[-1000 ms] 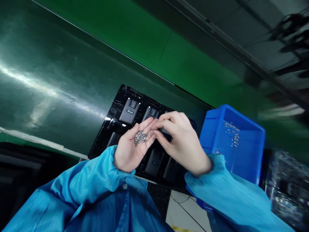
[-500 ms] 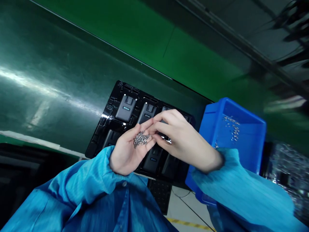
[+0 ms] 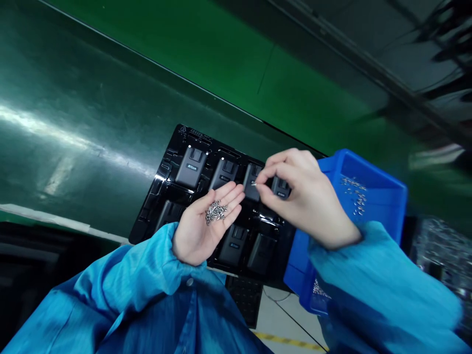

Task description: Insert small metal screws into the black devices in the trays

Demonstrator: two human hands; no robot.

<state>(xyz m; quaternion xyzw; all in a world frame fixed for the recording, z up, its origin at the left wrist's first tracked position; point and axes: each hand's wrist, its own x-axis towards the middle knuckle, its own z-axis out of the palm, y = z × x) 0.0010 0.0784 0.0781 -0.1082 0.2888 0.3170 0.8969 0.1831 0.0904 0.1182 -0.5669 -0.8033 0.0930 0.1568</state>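
My left hand point(image 3: 199, 228) is turned palm up and cupped, with a pile of small silver screws point(image 3: 216, 211) lying in it. Between thumb and fingertips, my right hand point(image 3: 302, 191) pinches one small screw point(image 3: 254, 184), off to the right of that palm. Below both hands lies a black plastic tray point(image 3: 147, 223) with several dark grey cases marked "Riton" in its pockets. One grey case point(image 3: 191, 167) sits at the upper left, and another case point(image 3: 251, 184) is right by the pinched screw. My left hand partly hides the middle cases.
At the right a blue bin point(image 3: 383, 206) stands tilted, with loose screws inside. The tray rests on a shiny green bench point(image 3: 92, 98). Clear plastic pieces point(image 3: 438, 255) lie beyond the bin, and a cable point(image 3: 280, 305) hangs below the bench edge.
My right hand has moved away from the left palm, right and slightly up, carrying a screw over the tray. My left hand has stayed nearly in place, its fingers now more stretched out.
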